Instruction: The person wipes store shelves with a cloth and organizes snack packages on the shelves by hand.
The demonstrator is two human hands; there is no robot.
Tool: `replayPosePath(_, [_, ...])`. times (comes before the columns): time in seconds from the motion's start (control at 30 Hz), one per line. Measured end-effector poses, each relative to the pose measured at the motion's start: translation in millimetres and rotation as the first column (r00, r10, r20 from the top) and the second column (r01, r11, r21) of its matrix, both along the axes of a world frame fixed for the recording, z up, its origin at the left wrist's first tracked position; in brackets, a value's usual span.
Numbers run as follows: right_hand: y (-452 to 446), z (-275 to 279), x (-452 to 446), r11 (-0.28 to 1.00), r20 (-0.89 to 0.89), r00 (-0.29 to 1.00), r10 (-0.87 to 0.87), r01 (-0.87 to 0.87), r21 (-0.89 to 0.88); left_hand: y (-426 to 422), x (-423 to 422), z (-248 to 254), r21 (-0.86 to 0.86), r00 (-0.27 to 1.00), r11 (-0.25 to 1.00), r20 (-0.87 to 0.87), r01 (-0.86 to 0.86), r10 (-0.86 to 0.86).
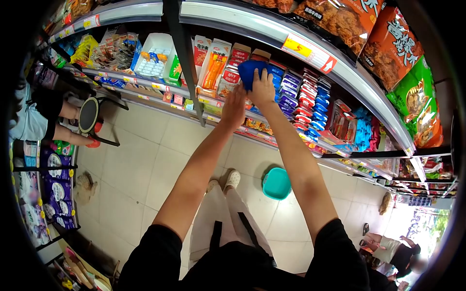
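On the left, a round stool (89, 115) stands on the tiled floor (131, 160), clear of the shelf (171, 90). The left hand (234, 107) reaches in by the red packets (228, 80), fingers straight and together; whether they grip anything I cannot tell. Just right, the blue cloth (247, 72) lies bunched among the packets, the right hand's (262, 91) fingers bent and gripping it, probably to keep it gathered. Rows of purple packets (290, 92) crowd the right, and the upper rail (228, 15) overhangs the far side; the near side opens onto floor, where a teal basin (276, 184) sits, perhaps within easy reach.
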State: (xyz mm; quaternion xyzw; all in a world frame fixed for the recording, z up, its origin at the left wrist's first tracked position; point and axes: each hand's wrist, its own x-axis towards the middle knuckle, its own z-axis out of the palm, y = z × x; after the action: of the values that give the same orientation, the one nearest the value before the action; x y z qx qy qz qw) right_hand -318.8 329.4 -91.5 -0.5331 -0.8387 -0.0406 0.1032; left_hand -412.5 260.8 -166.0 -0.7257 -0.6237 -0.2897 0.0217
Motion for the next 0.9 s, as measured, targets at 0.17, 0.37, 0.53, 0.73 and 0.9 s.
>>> replayPosePath(0.17, [-12, -2, 8, 0.999, -0.181, 0.983, -0.014, 0.007, -0.039, 22, 3, 47, 0.14, 0.765, 0.988, 0.629, 0.065, -0.139])
replayPosePath(0.37, [-15, -11, 32, 0.967, -0.378, 0.916, 0.135, -0.205, -0.151, 51, -20, 75, -0.21, -0.022, 0.972, 0.977, 0.101, 0.214])
replayPosePath(0.53, [-30, -8, 40, 0.968, -0.602, 0.785, 0.143, -0.237, -0.079, 71, -2, 85, 0.042, 0.403, 0.926, 0.892, 0.376, -0.204])
replayPosePath(0.73, [-56, -3, 72, 0.942, -0.957, 0.289, -0.024, -0.315, -0.119, 18, 12, 143, 0.152, 0.667, 0.894, 0.616, 0.421, -0.419])
replayPosePath(0.9, [-83, 27, 69, 0.964, -0.966, 0.172, 0.195, -0.215, 0.156, -41, 7, 155, 0.361, 0.76, 0.82, 0.332, 0.445, -0.559])
